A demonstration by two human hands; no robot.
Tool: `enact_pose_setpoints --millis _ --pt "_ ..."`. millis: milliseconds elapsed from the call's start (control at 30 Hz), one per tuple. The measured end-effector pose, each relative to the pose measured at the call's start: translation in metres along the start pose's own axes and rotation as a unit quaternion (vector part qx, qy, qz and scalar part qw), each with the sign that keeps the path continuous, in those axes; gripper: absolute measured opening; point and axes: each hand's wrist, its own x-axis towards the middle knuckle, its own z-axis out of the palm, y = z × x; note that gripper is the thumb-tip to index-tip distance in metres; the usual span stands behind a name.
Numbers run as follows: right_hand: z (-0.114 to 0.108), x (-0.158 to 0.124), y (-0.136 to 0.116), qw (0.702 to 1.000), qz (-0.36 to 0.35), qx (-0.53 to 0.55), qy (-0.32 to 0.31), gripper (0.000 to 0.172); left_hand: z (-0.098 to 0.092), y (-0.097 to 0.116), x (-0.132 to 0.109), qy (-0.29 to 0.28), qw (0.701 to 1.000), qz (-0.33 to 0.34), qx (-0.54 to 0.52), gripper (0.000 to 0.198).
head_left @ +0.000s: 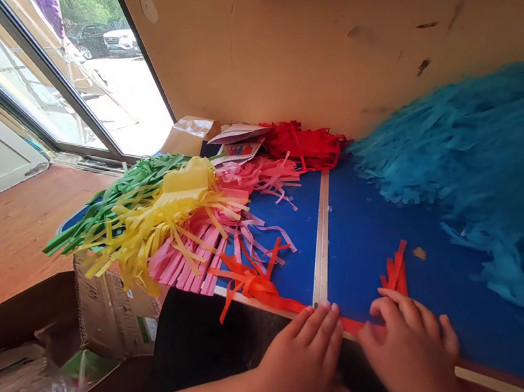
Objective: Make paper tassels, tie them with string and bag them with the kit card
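Note:
A twisted orange-red paper tassel [258,285] lies along the near edge of the blue table [359,238]. Its left end is fringed, and another fringed end [397,270] sticks up beyond my right hand. My left hand [304,355] is open, its fingers stretched close together and pressed on the twisted middle of the strip. With bent fingers and thumb, my right hand [410,345] grips the strip farther right; part of the paper is hidden under it.
Fringed paper lies piled on the table's left: green [144,187], yellow [165,207], pink [194,248] and red [304,144]. A large blue fringed mass [480,138] covers the right back. An open cardboard box [112,311] stands below left, near the window [103,65].

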Motion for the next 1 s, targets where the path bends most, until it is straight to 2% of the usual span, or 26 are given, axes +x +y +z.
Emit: enact_pose_setpoints --millis 133,233,333,400,467,533,600,733,833,900,1000 --pt "-0.003 0.001 0.005 1.000 -0.023 0.011 0.003 0.010 -0.003 -0.009 -0.009 0.016 0.998 -0.067 0.009 0.054" --pt "-0.014 0.000 -0.002 0.996 -0.062 0.015 0.059 0.014 -0.006 -0.017 -0.014 0.011 0.996 -0.083 0.016 0.055" --pt "-0.022 -0.007 -0.024 0.979 -0.169 0.034 0.111 0.025 -0.004 -0.020 -0.016 0.021 0.997 -0.074 0.020 0.055" --pt "-0.019 -0.015 -0.038 0.960 -0.260 0.038 0.094 0.038 -0.001 -0.020 -0.017 0.036 0.996 -0.071 0.031 0.050" --pt "-0.012 -0.023 -0.045 0.951 -0.302 0.016 0.063 0.046 0.001 -0.021 -0.017 0.046 0.996 -0.068 0.041 0.045" --pt "-0.006 -0.031 -0.042 0.959 -0.279 -0.021 0.047 0.050 0.001 -0.021 -0.017 0.047 0.996 -0.068 0.044 0.045" --pt "-0.005 -0.038 -0.034 0.972 -0.224 -0.057 0.050 0.053 0.001 -0.021 -0.017 0.045 0.996 -0.072 0.039 0.049" --pt "-0.012 -0.042 -0.019 0.980 -0.167 -0.088 0.058 0.054 0.000 -0.021 -0.016 0.039 0.996 -0.076 0.029 0.053" --pt "-0.018 -0.040 -0.018 0.985 -0.124 -0.099 0.073 0.052 0.003 -0.021 -0.015 0.049 0.995 -0.082 0.025 0.046" --pt "-0.018 -0.036 -0.022 0.986 -0.099 -0.088 0.099 0.047 0.005 -0.024 -0.015 0.061 0.995 -0.078 0.019 0.040" --pt "-0.011 -0.031 -0.030 0.986 -0.110 0.024 0.119 0.028 0.006 -0.032 -0.015 0.072 0.996 -0.061 0.002 0.035"
